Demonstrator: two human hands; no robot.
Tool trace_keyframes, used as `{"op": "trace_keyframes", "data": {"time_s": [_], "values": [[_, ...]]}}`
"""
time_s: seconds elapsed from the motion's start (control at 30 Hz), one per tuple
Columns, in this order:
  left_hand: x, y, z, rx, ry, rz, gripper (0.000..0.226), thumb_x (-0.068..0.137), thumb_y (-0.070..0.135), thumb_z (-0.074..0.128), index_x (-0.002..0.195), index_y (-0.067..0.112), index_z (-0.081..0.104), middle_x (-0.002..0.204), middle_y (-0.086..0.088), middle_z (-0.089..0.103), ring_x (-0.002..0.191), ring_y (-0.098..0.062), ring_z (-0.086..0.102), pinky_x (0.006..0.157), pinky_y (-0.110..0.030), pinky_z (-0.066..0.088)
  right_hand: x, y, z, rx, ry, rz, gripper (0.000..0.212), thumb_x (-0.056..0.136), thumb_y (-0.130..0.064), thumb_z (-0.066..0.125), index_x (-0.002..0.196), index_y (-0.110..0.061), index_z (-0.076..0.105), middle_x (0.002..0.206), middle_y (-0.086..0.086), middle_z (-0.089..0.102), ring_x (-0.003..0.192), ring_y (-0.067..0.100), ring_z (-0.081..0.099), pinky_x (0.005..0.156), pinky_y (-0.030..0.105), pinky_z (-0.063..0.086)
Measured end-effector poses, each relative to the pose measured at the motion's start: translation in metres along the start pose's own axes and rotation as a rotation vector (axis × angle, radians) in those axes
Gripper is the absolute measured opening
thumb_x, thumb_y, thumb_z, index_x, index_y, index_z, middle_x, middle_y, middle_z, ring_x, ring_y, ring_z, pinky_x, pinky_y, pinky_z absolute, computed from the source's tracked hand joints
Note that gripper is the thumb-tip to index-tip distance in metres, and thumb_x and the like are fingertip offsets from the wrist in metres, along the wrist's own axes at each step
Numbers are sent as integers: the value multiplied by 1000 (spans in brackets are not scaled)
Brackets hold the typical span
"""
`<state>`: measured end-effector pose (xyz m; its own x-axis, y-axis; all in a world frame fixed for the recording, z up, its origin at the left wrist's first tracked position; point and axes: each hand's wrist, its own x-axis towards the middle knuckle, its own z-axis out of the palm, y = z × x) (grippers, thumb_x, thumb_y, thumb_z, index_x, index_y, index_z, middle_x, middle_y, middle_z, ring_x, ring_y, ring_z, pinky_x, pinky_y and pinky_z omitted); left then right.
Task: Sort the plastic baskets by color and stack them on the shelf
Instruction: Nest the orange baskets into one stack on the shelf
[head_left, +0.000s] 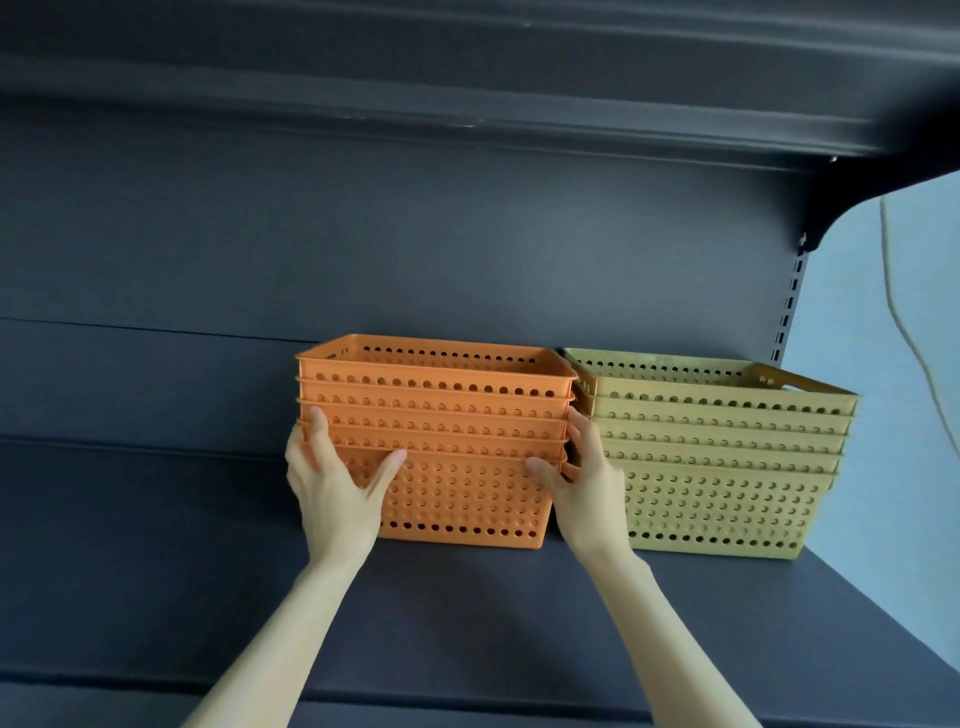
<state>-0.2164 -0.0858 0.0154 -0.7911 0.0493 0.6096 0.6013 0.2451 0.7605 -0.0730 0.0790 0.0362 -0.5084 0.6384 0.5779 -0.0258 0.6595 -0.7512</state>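
orange basket stack (441, 441) and yellow basket stack (722, 457) stand sorted near the shelf (467, 613) back; left hand (332, 478) and right hand (582, 483) grip the orange one, seemingly only squaring it up

No text, label, brand or number can be read anywhere in view

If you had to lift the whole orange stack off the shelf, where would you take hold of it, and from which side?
I would probably grip the orange stack by its two short ends, low under the nested rims, coming from the front. The left hand and right hand sit at those corners already. The yellow stack stands close on the right, so that gap is tight.
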Motion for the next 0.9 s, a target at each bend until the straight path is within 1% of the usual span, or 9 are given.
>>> {"op": "trace_keyframes", "data": {"time_s": [0.3,0.37,0.43,0.5,0.57,0.63,0.7,0.8,0.9], "values": [[9,-6,4,80,-73,11,98,79,42,67,150,20,2,155,-14,6,139,-34,14,92,-58,39,8,-5,4,-66,25,23,64,84,-18,68,139,-27,37,102,-16,54,92,17,64,86,31,50],[7,-6,1,113,-108,-3,97,80,44,65,150,21,2,156,-14,-1,140,-34,8,93,-57,38,7,-8,1,-107,19,23,64,85,-20,67,140,-28,35,99,-12,61,87,17,65,86,34,52],[0,-5,-1,170,-105,13,91,80,42,67,149,17,13,155,-17,-3,140,-36,6,92,-56,40,4,-10,-3,-166,11,17,64,86,-24,66,142,-31,34,99,-5,68,86,19,68,86,39,53],[-6,0,1,216,-53,131,76,77,37,71,140,9,37,152,-19,8,136,-37,13,93,-56,42,0,-13,-10,-187,50,-21,59,87,-26,65,140,-25,39,106,-8,66,91,16,68,86,34,51],[-8,12,6,233,-18,256,61,76,33,74,125,6,51,146,-19,22,131,-37,22,97,-55,39,-2,-16,-21,-244,187,-163,45,86,-25,66,128,-16,52,107,-3,68,85,17,68,78,36,54],[-6,29,14,241,4,383,55,75,34,73,120,7,54,141,-20,33,126,-37,31,98,-54,36,4,-14,-38,-345,330,-339,38,82,-24,71,115,-11,59,101,6,65,83,24,63,68,36,52],[1,48,24,237,7,511,57,76,39,69,122,9,52,139,-19,38,129,-35,31,105,-56,29,15,-7,-55,-451,376,-391,48,78,-28,74,119,-11,57,111,12,57,99,31,52,77,35,43],[11,71,43,304,-63,649,74,74,50,68,133,14,43,145,-15,36,139,-31,20,110,-59,1,34,5,-74,-619,260,-316,73,76,-45,71,139,-23,41,145,12,35,131,33,24,105,49,21],[13,78,61,368,-165,689,89,71,58,66,143,21,31,152,-13,26,143,-30,9,106,-62,-12,44,16,-78,-691,122,-272,80,76,-56,64,145,-33,29,156,4,21,144,31,-1,111,53,-4]]}}
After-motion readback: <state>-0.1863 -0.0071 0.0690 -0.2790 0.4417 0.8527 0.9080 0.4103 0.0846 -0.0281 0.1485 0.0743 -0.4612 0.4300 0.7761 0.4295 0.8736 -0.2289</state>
